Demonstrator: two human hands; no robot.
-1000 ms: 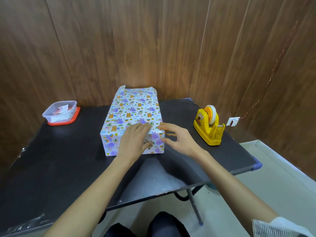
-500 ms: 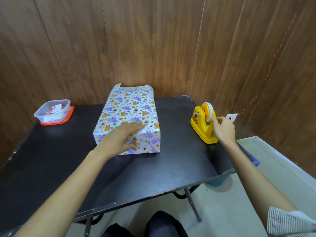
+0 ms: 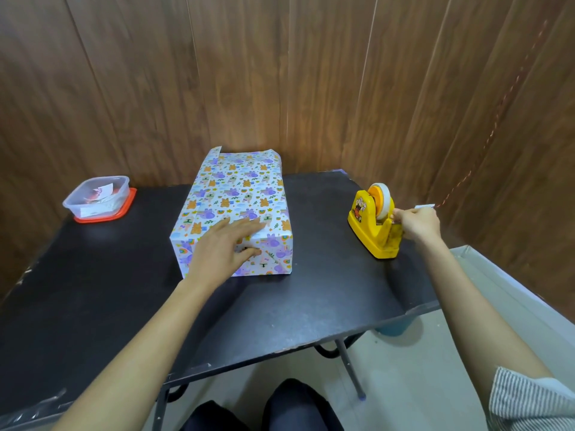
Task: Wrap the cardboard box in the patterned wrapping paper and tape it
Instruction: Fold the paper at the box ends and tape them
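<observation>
At centre frame, the wrapped box (image 3: 238, 194) sat on the surface (image 3: 326, 290), the left hand (image 3: 224, 250) pressing flat on its near-end fold. The right hand (image 3: 417, 223), by the box a second earlier, now pinched tape (image 3: 383, 202) at the yellow dispenser (image 3: 368, 227), so sealing likely came next.

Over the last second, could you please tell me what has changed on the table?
The right hand left the wrapped box and moved right to the yellow tape dispenser, where its fingers now pinch the tape. The left hand stays pressed on the box's near end. Box, dispenser and plastic container have not moved.
</observation>
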